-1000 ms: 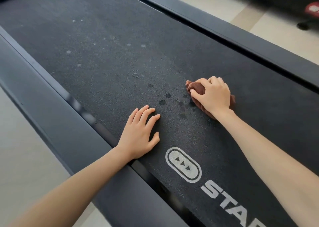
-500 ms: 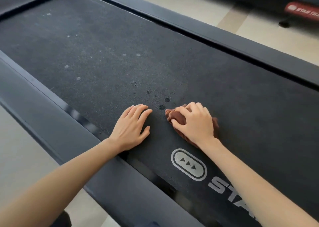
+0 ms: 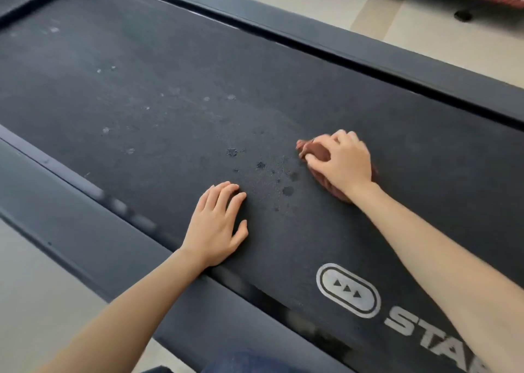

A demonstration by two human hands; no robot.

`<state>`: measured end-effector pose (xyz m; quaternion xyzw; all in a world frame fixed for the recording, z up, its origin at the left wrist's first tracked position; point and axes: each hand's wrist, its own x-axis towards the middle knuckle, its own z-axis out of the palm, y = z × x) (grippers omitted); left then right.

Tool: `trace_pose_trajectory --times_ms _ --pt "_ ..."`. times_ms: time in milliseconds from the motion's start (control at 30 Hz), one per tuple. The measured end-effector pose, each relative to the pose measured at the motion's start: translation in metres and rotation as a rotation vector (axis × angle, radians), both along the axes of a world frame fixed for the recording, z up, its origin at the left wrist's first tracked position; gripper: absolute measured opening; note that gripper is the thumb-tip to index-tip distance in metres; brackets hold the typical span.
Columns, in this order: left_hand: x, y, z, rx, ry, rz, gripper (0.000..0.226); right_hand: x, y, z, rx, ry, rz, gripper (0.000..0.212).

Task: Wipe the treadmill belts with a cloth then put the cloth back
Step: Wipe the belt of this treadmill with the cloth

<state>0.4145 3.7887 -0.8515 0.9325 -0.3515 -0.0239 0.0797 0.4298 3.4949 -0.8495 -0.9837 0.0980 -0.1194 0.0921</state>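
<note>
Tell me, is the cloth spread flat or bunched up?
Bunched up: the brown cloth sits wadded under the right hand, only crumpled edges showing.

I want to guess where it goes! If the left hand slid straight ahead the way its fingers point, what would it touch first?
Probably the dark wet spots on the black treadmill belt, just beyond the left hand.

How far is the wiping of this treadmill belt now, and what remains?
Mid-job. The right hand presses the brown cloth on the belt; the left hand lies flat, bracing. Dark wet spots sit between the hands, and pale marks farther up look unwiped. Left: those marks, any other belts, returning the cloth.
</note>
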Motion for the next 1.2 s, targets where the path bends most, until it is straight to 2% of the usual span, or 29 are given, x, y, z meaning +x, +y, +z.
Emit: trace_pose_trajectory --times_ms 133,233,433,633,767,833,967,1033,1100,1200 --pt "0.002 0.002 -0.005 -0.033 -0.012 -0.012 0.051 0.056 -0.024 -0.003 -0.005 0.016 -0.272 0.041" --pt "0.002 0.002 -0.005 -0.046 -0.013 -0.012 0.051 0.053 -0.011 -0.002 -0.051 0.033 -0.319 0.042" --pt "0.013 0.015 0.000 0.017 -0.027 -0.140 0.055 -0.003 0.073 0.002 -0.059 0.019 -0.076 0.039" --pt "0.085 0.082 0.005 0.050 -0.034 -0.194 0.056 -0.054 0.162 0.001 -0.036 0.020 0.084 0.034" --pt "0.108 0.100 -0.002 0.044 -0.018 -0.271 0.053 -0.053 0.158 0.000 -0.054 -0.008 0.232 0.034" --pt "0.108 0.100 -0.005 0.016 0.002 -0.272 0.052 -0.036 0.138 0.001 -0.055 -0.004 0.162 0.034" --pt "0.111 0.104 -0.007 -0.024 0.019 -0.281 0.051 0.013 0.094 0.004 -0.025 0.015 -0.254 0.035" --pt "0.113 0.105 -0.007 -0.037 0.030 -0.278 0.051 0.025 0.087 0.004 -0.032 0.056 -0.368 0.037" --pt "0.113 0.104 -0.007 -0.051 0.052 -0.281 0.052 0.022 0.100 0.005 -0.033 0.051 -0.383 0.037" --pt "0.115 0.104 -0.007 -0.089 0.070 -0.266 0.051 -0.010 0.148 0.006 -0.001 -0.004 -0.198 0.033"
